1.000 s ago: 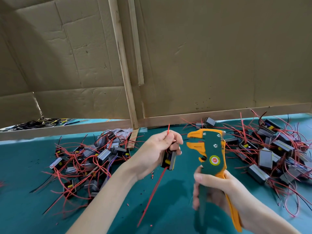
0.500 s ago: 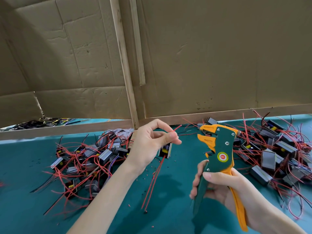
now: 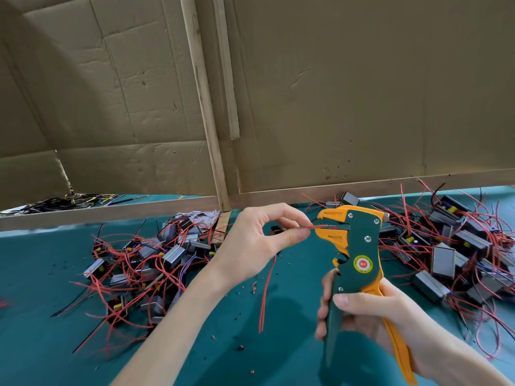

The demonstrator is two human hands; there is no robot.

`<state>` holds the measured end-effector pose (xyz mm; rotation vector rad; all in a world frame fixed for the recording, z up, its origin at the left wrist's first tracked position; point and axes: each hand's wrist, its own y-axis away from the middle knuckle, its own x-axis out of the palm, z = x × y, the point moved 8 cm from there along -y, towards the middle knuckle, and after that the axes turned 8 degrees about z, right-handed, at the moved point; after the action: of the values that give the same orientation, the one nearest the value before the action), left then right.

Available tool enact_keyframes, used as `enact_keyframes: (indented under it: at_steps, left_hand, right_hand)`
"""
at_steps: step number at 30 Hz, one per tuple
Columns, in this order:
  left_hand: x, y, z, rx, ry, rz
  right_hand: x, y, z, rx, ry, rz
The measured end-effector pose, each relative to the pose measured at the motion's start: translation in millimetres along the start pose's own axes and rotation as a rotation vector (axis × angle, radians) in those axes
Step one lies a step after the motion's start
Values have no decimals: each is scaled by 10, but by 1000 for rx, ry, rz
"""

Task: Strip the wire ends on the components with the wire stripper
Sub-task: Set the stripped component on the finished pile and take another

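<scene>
Left hand: the left hand (image 3: 259, 246) pinches a red wire (image 3: 320, 226) between thumb and forefinger, holding its end level and pointing right.
Right hand: the right hand (image 3: 370, 313) is wrapped around the handles of the wire stripper (image 3: 354, 252), thumb laid across the green grip, fingers curled behind.
Wire stripper: green and orange, held upright above the table, head at the top; the wire's tip sits in the gap between the orange jaws.
Component: a dark component (image 3: 276, 229) peeks out behind the left hand's fingers, mostly hidden.
Hanging leads: two red leads (image 3: 266, 291) drop from under the left hand toward the table.
Left pile: a left pile (image 3: 156, 254) of grey-cased components tangled in red wire lies beyond the left forearm.
Right pile: a larger right pile (image 3: 451, 252) spreads behind the stripper to the table's right edge.
Table: a teal table (image 3: 55, 344) is flecked with red insulation scraps (image 3: 253, 288) between the hands.
Backdrop: cardboard sheets (image 3: 348, 93) stand behind the table, with a wooden strip (image 3: 206, 107) running up between them.
</scene>
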<state>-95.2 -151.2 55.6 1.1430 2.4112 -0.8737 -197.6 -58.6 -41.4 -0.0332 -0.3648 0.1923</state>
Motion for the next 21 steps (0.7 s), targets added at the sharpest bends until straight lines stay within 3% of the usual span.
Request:
enact_keyframes:
  at_steps: [21]
  left_hand:
    - [16,-2,1,-66,69,81]
  right_hand:
    - [58,37,37,28,81,43]
